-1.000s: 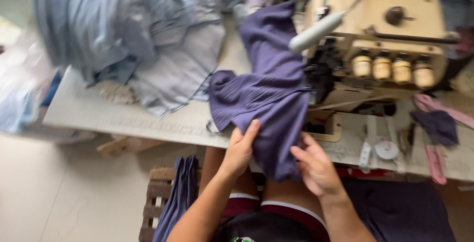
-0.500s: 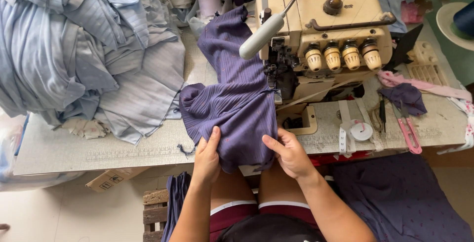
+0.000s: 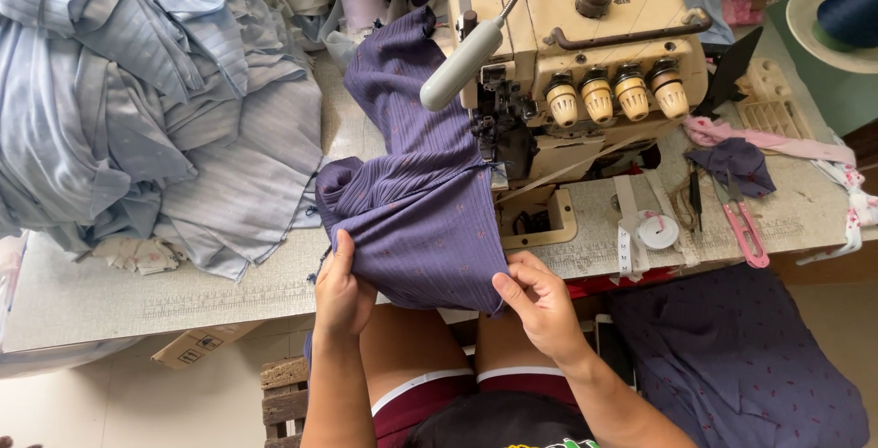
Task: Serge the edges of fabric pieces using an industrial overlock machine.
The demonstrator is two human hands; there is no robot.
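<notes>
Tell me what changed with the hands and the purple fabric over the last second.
Both hands kept their grip on the purple fabric. The left hand stayed at the fabric's lower left edge, while the right hand curled its fingers tighter around the lower right corner. The fabric still runs up beside the cream sewing machine; the pale blue cloth pile lies as it did.

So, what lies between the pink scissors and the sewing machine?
In the head view, a white tape roll lies on the table between the scissors and the machine.
</notes>
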